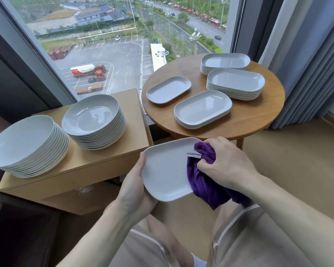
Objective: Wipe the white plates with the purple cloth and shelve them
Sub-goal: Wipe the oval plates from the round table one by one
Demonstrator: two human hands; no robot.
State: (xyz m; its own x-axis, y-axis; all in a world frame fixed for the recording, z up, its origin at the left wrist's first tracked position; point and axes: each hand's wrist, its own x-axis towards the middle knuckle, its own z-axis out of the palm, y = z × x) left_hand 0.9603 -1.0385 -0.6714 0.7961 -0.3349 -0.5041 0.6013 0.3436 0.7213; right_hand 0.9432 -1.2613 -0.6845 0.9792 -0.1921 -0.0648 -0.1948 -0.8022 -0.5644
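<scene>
While the left hand point(135, 182) grips one oblong plate point(166, 170) and the right hand point(226, 166) clutches one purple cloth point(202, 182): two round stacks point(94, 122) on a cabinet point(96, 162) left, three oblong stacks point(235, 83) plus one single plate point(168, 90) on a round table point(258, 116) upper right, by a window point(114, 45).

No words, numbers or signs can be read here. The small grey tag point(194, 154) on the purple cloth point(206, 182), just right of the middle of the frame, shows no writing. The red and white tank truck point(85, 70) outside the window, in the upper left of the frame, has marks on its side, but they are too small and blurry to read.
</scene>
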